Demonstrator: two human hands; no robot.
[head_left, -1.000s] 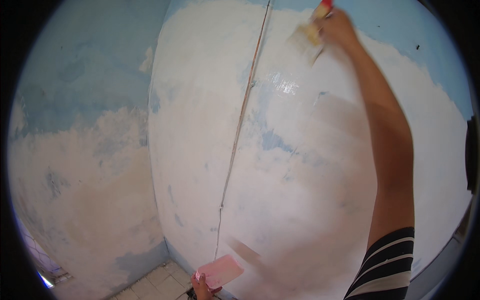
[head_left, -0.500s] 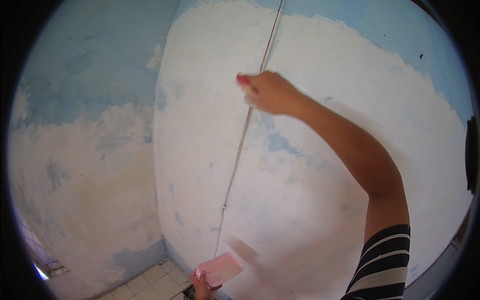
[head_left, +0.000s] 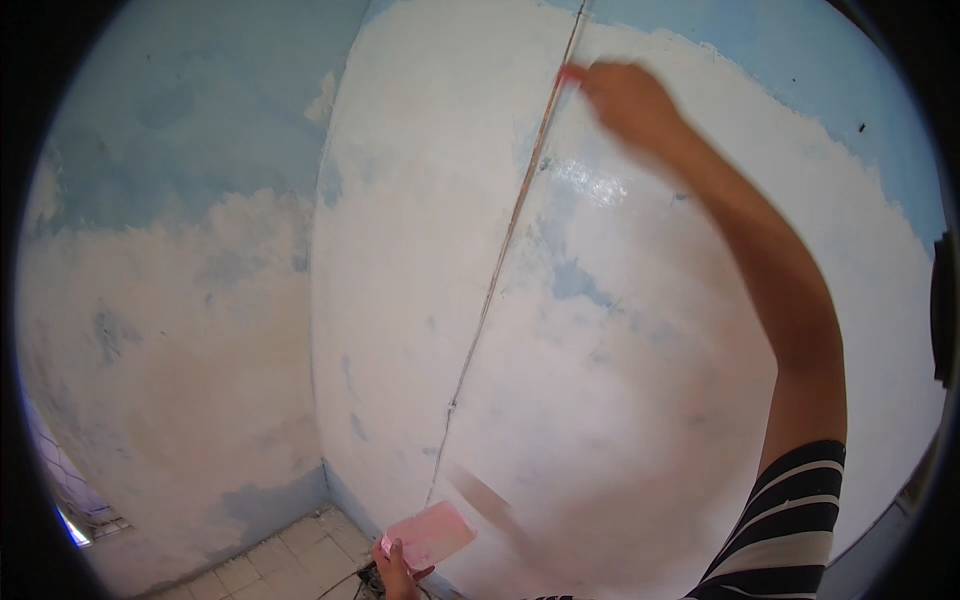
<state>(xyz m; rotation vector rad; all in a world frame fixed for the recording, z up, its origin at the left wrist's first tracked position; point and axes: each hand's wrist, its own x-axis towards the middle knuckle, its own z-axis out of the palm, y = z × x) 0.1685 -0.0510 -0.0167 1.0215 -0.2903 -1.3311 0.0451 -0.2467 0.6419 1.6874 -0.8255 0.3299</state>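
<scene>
High up at the wall, my right hand (head_left: pixel 632 102) is closed round a small red tool (head_left: pixel 572 74); motion blur hides its exact kind. The tool is beside a thin dark cable line (head_left: pixel 517 212) that runs slantwise down the wall (head_left: pixel 400 260). White filler covers much of the blue paint there, and a wet-looking shiny patch (head_left: pixel 595 183) lies below my right hand. Low down near the floor, my left hand (head_left: pixel 397 573) grips a pink rectangular plastic container (head_left: pixel 432 533) by its near left edge, with the thumb over it.
A second wall (head_left: pixel 170 330), patchy blue and white, meets this one in a corner at the left. Pale floor tiles (head_left: pixel 285 565) show at the bottom. A grille-like opening (head_left: pixel 65 470) is at the lower left, and a dark object (head_left: pixel 942 310) stands at the right rim.
My right hand has moved up and to the right along the cable line with the red tool. My left hand and the pink container stay low, shifted slightly left in view.
</scene>
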